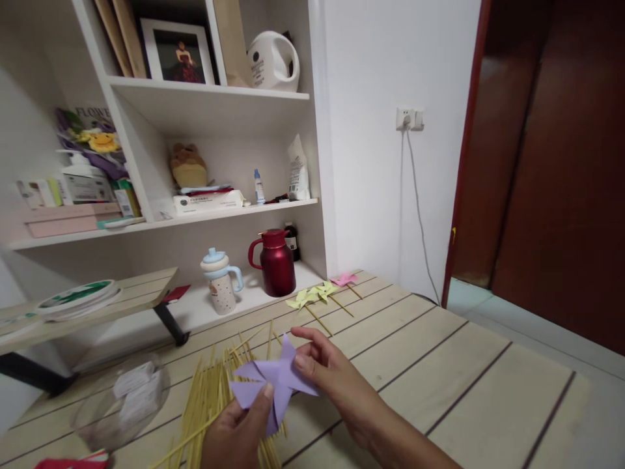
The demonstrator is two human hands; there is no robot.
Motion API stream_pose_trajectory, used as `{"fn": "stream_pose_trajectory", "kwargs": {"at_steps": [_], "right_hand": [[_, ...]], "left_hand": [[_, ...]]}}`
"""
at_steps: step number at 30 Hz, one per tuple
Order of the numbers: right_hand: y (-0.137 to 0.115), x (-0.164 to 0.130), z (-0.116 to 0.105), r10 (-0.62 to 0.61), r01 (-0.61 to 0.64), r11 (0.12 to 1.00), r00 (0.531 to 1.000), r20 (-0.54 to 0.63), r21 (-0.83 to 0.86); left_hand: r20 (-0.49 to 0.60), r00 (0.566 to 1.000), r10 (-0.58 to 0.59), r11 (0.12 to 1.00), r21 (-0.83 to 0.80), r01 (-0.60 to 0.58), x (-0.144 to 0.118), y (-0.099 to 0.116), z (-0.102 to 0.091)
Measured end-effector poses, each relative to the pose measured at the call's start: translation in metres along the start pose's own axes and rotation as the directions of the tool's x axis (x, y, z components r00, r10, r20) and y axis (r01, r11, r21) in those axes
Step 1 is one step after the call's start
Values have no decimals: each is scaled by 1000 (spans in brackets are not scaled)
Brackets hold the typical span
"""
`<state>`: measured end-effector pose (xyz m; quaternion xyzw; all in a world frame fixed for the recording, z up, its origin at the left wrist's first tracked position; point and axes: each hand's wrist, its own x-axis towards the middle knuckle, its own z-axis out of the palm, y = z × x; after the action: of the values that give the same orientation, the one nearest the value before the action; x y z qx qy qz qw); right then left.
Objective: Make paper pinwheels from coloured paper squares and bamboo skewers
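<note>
A purple paper pinwheel (pixel 280 379), cut and partly folded into pointed blades, is held up above the table between both hands. My left hand (pixel 239 430) pinches its lower left part, thumb on top. On the right side, my right hand (pixel 332 374) grips a blade between thumb and fingers. Beneath and left of the paper lies a loose heap of thin yellow sticks (pixel 205 397). Farther back on the table, yellow-green pinwheels (pixel 319 293) and a pink pinwheel (pixel 345 279) rest on their sticks.
A clear bowl (pixel 83 420) with white packets stands at the left on the slatted table (pixel 420 352). Behind are a red thermos jug (pixel 278 264), a cup with a blue handle (pixel 222 286) and white shelves (pixel 219 213). A low stand (pixel 146 286) carries stacked discs.
</note>
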<state>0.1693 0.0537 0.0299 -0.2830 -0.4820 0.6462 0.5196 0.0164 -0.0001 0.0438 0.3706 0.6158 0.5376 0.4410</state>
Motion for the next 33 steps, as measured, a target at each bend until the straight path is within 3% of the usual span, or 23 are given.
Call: {"fn": "stream_pose_trajectory", "kwargs": {"at_steps": [2,5,12,16,21,25,30,33], "right_hand": [[2,0,0,32,-32,999,999,31,3],[4,-1,-1,61,-61,998,998,24,-17],[3,-3,-3,52,-51,998,999,15,-41],[2,-5,0,67,-66,997,998,14,-34],[4,-4,3,89,-89,996,996,-16,-21],[10,-4,3,96,-96,995,995,-22,-15],[17,-3,5,119,-119,993,993,6,13],[19,-2,6,131,-131,991,991,19,17]], "left_hand": [[71,997,14,999,-50,-10,2,-1,-1],[81,996,42,994,-107,-34,1,1,0],[153,988,-27,993,-113,44,-5,4,-2],[141,985,-102,936,-321,143,1,-4,-5],[11,989,-149,868,-477,136,11,-13,-4],[-135,975,-176,826,-558,72,5,-2,-2],[-163,977,-135,824,-567,20,-18,27,-2],[-183,979,-94,861,-508,-12,-17,25,-1]]}}
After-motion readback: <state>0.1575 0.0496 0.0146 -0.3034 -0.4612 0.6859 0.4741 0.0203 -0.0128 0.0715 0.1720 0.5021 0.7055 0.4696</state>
